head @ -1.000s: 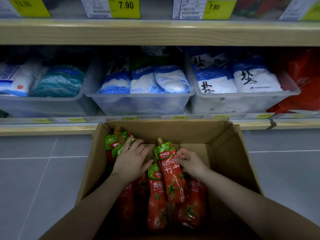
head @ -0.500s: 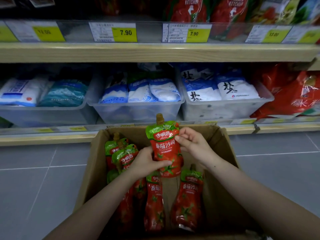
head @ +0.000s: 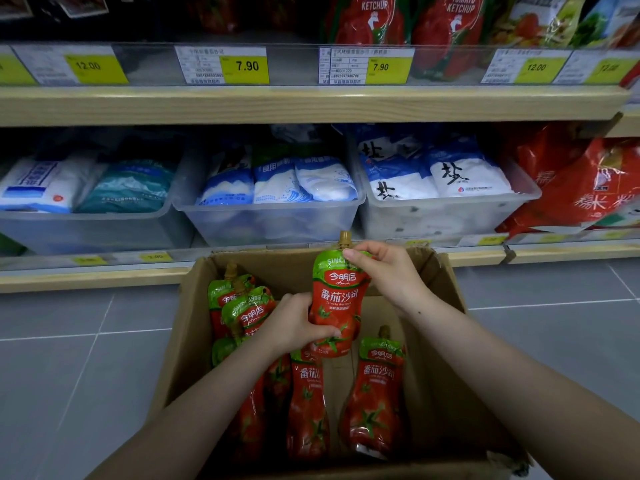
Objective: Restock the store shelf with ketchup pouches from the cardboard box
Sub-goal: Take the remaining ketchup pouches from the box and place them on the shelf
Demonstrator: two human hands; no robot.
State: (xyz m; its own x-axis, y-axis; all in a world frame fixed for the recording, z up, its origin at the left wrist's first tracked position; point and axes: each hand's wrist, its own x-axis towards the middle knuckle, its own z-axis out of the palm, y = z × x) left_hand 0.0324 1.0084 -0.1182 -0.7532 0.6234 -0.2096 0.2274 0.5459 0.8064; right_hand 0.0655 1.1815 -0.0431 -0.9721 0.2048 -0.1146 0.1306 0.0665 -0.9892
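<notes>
A red ketchup pouch (head: 337, 306) with a green top and a brown cap is held upright above the open cardboard box (head: 446, 348). My left hand (head: 294, 323) grips its lower left side. My right hand (head: 388, 271) pinches its green top just under the cap. Several more ketchup pouches (head: 375, 393) lie in the box, some stacked at the left. The upper store shelf (head: 311, 102) carries large red ketchup bags (head: 374, 19) behind price tags.
Clear plastic bins (head: 273, 220) of white and blue salt bags fill the lower shelf right behind the box. Red bags (head: 588, 188) lie at the right of that shelf. Grey floor tiles (head: 69, 358) lie on both sides of the box.
The pouch came up out of the box with both hands on it. My right hand has shifted from its side up to its top. The view has tilted upward.
</notes>
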